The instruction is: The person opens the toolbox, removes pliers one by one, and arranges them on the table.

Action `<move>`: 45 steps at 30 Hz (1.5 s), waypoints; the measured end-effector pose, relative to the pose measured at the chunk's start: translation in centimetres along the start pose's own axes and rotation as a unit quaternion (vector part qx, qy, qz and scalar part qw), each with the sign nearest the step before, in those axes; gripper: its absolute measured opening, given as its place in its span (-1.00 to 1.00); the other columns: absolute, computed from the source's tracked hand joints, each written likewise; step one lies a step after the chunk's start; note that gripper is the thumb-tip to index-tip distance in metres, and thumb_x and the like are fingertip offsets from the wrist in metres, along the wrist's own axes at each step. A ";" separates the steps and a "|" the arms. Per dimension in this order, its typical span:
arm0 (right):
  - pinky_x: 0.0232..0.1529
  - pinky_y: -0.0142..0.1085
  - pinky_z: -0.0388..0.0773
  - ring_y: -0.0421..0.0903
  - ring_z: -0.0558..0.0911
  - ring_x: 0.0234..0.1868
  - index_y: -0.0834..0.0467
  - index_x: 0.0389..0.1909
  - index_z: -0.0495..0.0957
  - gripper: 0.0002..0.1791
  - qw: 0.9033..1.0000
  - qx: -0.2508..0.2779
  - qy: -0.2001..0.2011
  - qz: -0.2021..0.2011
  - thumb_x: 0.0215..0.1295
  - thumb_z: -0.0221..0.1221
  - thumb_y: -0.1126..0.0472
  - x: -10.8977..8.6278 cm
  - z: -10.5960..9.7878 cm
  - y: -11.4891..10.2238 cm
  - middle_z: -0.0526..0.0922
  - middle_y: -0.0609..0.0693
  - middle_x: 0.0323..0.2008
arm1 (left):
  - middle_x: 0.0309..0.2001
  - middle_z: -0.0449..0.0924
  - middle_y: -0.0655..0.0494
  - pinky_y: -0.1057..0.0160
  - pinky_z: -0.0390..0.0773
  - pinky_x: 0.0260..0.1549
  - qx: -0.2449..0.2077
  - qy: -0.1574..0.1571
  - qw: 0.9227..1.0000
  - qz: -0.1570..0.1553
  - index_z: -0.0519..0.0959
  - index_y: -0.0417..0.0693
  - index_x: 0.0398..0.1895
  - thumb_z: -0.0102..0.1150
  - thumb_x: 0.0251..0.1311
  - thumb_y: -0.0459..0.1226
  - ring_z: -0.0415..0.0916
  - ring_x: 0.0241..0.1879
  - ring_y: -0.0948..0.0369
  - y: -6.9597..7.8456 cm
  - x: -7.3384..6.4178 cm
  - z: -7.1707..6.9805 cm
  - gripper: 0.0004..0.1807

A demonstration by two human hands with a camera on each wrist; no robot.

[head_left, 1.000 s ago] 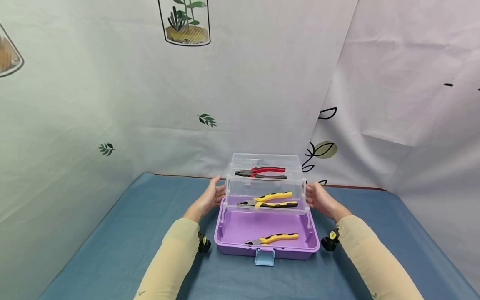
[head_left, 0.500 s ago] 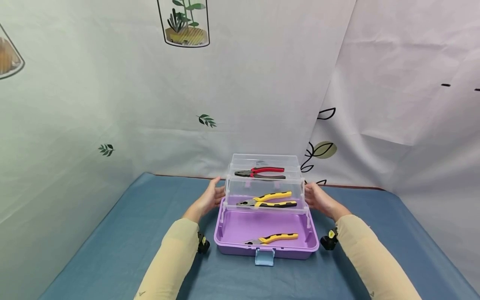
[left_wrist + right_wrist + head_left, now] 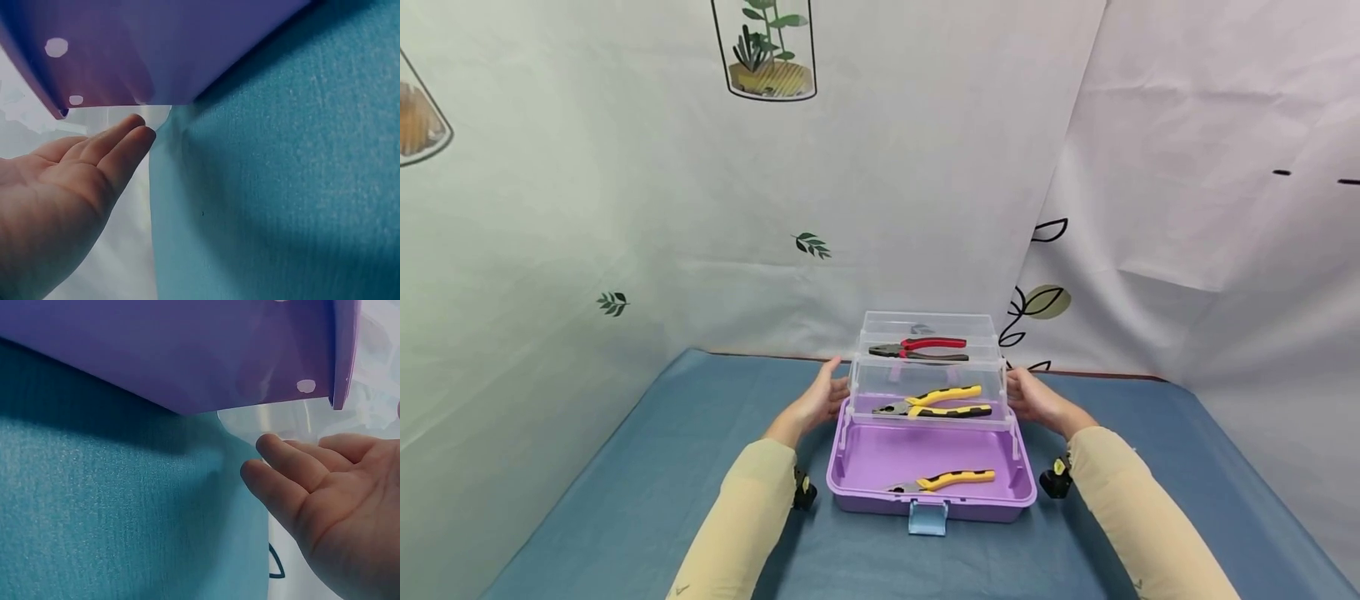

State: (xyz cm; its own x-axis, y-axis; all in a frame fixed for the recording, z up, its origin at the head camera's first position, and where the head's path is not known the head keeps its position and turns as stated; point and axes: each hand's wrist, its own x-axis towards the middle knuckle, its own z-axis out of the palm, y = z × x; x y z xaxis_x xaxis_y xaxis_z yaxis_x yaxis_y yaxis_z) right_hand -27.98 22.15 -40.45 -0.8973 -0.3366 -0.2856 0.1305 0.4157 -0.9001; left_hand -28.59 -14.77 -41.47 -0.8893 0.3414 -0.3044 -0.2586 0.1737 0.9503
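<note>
A purple toolbox (image 3: 931, 505) stands unfolded, with two clear trays raised in steps behind its base. Red-and-black pliers (image 3: 934, 342) lie in the upper tray and yellow-and-black pliers (image 3: 951, 412) in the lower one. Another pair of yellow-handled pliers (image 3: 958, 477) lies in the purple base. My left hand (image 3: 811, 403) is at the left rear of the box, its fingers extended toward the clear part. At the right rear, my right hand (image 3: 1043, 403) mirrors it, fingers also extended. Contact at the fingertips cannot be told; each wrist view shows the fingers near the purple back corner.
A light-blue latch (image 3: 927, 518) hangs down at the box's front. The blue cloth (image 3: 647, 500) covers the table, and printed fabric walls (image 3: 895, 167) rise behind and at the sides. A small black device (image 3: 805, 492) sits at each wrist.
The head view shifts slightly, so the scene sits a little lower and further left. Hands, toolbox and pliers keep the same places relative to each other.
</note>
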 end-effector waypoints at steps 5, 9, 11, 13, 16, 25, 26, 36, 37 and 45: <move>0.38 0.15 0.07 0.31 0.05 0.41 0.27 0.48 -0.20 -0.31 1.000 -0.003 0.005 0.006 0.45 -0.61 -0.03 0.0 0.2 0.0 -0.22 0.28 0.47 | 0.46 -0.13 -0.33 -0.11 -0.01 0.40 0.035 0.009 0.999 0.006 -0.21 -0.31 0.47 -0.64 0.30 0.32 -0.05 0.42 -0.18 0.0 -0.4 0.2 -0.02; 0.38 0.14 0.08 0.30 0.08 0.40 0.26 0.48 -0.18 -0.29 1.000 -0.004 0.012 0.011 0.45 -0.60 -0.07 0.1 0.2 0.1 -0.17 0.29 0.47 | 0.45 -0.06 -0.28 -0.10 0.13 0.35 0.067 0.028 0.997 0.018 -0.14 -0.26 0.48 -0.54 0.31 0.31 0.07 0.38 -0.16 0.0 -0.9 0.4 -0.05; 0.38 0.15 0.08 0.30 0.09 0.40 0.27 0.48 -0.18 -0.28 1.000 0.002 0.012 0.012 0.45 -0.60 -0.09 0.2 0.2 0.1 -0.15 0.30 0.46 | 0.44 0.02 -0.24 -0.07 0.21 0.32 0.076 0.039 0.996 0.021 -0.06 -0.23 0.47 -0.46 0.33 0.29 0.15 0.36 -0.13 0.0 -1.1 0.5 -0.09; 0.37 0.15 0.09 0.31 0.10 0.39 0.26 0.48 -0.20 -0.26 1.000 0.002 0.011 0.012 0.46 -0.61 -0.14 0.2 0.2 0.0 -0.14 0.31 0.46 | 0.41 0.13 -0.23 -0.04 0.31 0.27 0.103 0.047 0.993 0.031 0.03 -0.25 0.45 -0.38 0.34 0.25 0.24 0.32 -0.10 0.0 -1.4 0.6 -0.13; 0.36 0.15 0.12 0.31 0.11 0.39 0.26 0.48 -0.21 -0.19 1.000 -0.002 0.008 0.010 0.44 -0.63 -0.25 0.2 0.2 -0.1 -0.12 0.32 0.45 | 0.39 0.19 -0.22 -0.03 0.38 0.22 0.160 0.064 0.985 0.034 0.10 -0.25 0.42 -0.18 0.31 0.21 0.30 0.29 -0.08 -0.1 -1.9 0.7 -0.15; 0.28 0.17 0.24 0.29 0.24 0.34 0.27 0.44 0.03 -0.20 0.991 -0.096 0.093 -0.030 0.46 -0.52 -0.25 -0.5 -0.1 -1.0 0.16 0.33 0.37 | 0.37 0.18 -0.30 -0.09 0.34 0.23 0.210 0.039 0.975 0.053 -0.11 -0.23 0.48 0.30 0.04 0.07 0.20 0.34 -0.12 -0.5 -3.2 0.5 0.11; 0.26 0.18 0.27 0.29 0.27 0.33 0.27 0.43 0.06 -0.20 0.987 -0.110 0.108 -0.033 0.46 -0.49 -0.26 -0.6 -0.1 -1.2 0.19 0.33 0.37 | 0.37 0.18 -0.30 -0.09 0.34 0.23 0.212 0.036 0.975 0.059 -0.10 -0.25 0.48 0.32 0.03 0.04 0.20 0.34 -0.13 -0.6 -3.4 0.4 0.11; 0.17 0.13 0.40 0.28 0.34 0.27 0.28 0.40 0.12 -0.31 0.949 -0.214 0.197 -0.122 0.44 -0.07 -0.08 -1.0 0.5 -3.1 0.26 0.32 0.34 | 0.21 0.36 -0.38 0.01 0.55 0.02 0.243 0.006 0.962 0.125 0.10 -0.49 0.35 0.33 0.02 -0.28 0.43 0.13 -0.14 -1.4 -4.7 0.0 -0.11; 0.16 0.13 0.41 0.28 0.35 0.27 0.27 0.40 0.13 -0.32 0.947 -0.217 0.199 -0.128 0.43 -0.05 -0.07 -1.1 0.6 -3.3 0.27 0.32 0.34 | 0.18 0.37 -0.38 0.02 0.57 -0.01 0.244 0.006 0.961 0.127 0.12 -0.49 0.34 0.32 0.02 -0.30 0.46 0.10 -0.13 -1.4 -4.8 0.1 -0.13; 0.24 0.19 0.28 0.27 0.24 0.34 0.28 0.35 0.24 -0.36 0.919 -0.292 0.203 -0.169 0.38 0.05 -0.01 -1.5 1.2 -4.7 0.25 0.27 0.35 | 0.03 0.50 -0.35 0.13 0.64 -0.18 0.214 0.026 0.970 0.115 0.27 -0.54 0.22 0.17 0.01 -0.42 0.56 -0.09 0.02 -1.7 -6.0 0.8 -0.35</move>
State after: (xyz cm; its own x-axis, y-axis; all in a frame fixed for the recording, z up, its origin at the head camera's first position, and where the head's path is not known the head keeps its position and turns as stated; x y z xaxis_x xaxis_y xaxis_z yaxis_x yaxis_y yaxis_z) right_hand -26.73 19.67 -36.19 -0.9440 -0.2359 0.2307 -0.3266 0.7684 -0.5504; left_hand -22.46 -16.34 -41.29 -0.9256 0.3712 -0.0740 0.1183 0.4694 0.8750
